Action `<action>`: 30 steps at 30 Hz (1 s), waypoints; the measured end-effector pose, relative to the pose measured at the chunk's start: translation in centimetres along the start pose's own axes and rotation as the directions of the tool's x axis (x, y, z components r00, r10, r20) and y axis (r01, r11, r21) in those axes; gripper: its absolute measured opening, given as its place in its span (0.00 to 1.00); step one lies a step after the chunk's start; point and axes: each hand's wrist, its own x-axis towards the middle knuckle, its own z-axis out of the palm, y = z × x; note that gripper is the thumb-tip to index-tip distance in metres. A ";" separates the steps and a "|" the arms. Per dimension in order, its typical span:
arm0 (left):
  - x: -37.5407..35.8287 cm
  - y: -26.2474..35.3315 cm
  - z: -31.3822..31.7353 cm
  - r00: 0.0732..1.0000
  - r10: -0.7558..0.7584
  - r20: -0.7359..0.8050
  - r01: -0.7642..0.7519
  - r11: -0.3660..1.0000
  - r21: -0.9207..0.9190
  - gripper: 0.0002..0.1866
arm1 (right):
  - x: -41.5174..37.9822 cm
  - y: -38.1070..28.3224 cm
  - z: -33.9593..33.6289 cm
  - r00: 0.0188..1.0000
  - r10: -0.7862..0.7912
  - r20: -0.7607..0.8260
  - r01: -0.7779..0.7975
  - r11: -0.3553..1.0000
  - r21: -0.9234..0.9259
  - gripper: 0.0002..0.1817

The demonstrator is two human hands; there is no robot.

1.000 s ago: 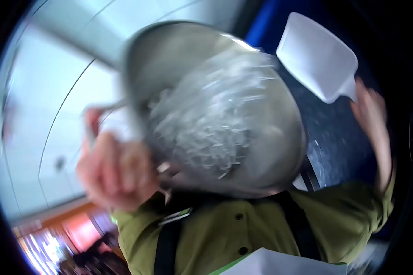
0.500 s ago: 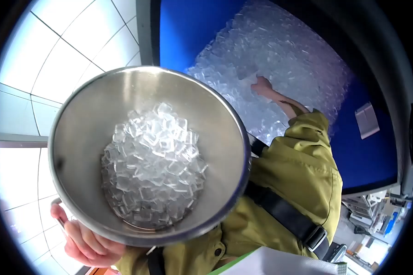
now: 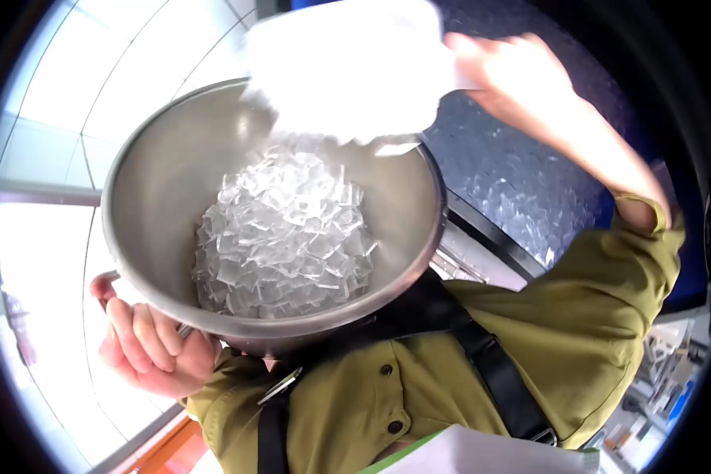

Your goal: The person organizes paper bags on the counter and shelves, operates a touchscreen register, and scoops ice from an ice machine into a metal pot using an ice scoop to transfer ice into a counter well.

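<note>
A round stainless steel bucket [image 3: 154, 178] is tilted toward me, with a heap of ice cubes [image 3: 284, 229] in its bottom. My left hand [image 3: 158, 344] is closed around the metal handle at the bucket's lower left side. Over the bucket's upper rim, my right hand [image 3: 517, 71] grips the handle of a white ice scoop [image 3: 347, 67]. Glare washes out the scoop, so its contents are hard to make out. Some clear pieces show along its lower edge, above the ice in the bucket.
Behind my right arm is a blue-walled ice bin with more ice [image 3: 529, 209], its dark front edge [image 3: 494, 237] beside the bucket. White tiled wall [image 3: 47, 166] fills the left side. Cluttered equipment [image 3: 663, 371] appears at lower right.
My right hand has come up out of the bin's ice, bringing the scoop over the bucket. The bucket now sits slightly higher and farther right in view, still held by my left hand.
</note>
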 end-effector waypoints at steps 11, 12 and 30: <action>0.3 -0.7 -1.0 0.998 0.060 -0.029 -0.062 0.994 -0.086 0.13 | -10.1 0.8 20.4 0.460 0.162 0.873 -0.887 0.125 0.445 0.14; 0.3 -1.1 -0.8 0.999 0.048 -0.010 -0.048 0.996 -0.070 0.13 | -7.3 0.0 23.5 0.521 0.243 0.818 -0.853 0.184 0.488 0.14; 0.0 0.5 -1.1 1.000 0.005 -0.026 -0.002 0.994 0.106 0.16 | -0.2 -0.3 3.3 0.974 0.160 0.159 -0.169 0.985 0.042 0.14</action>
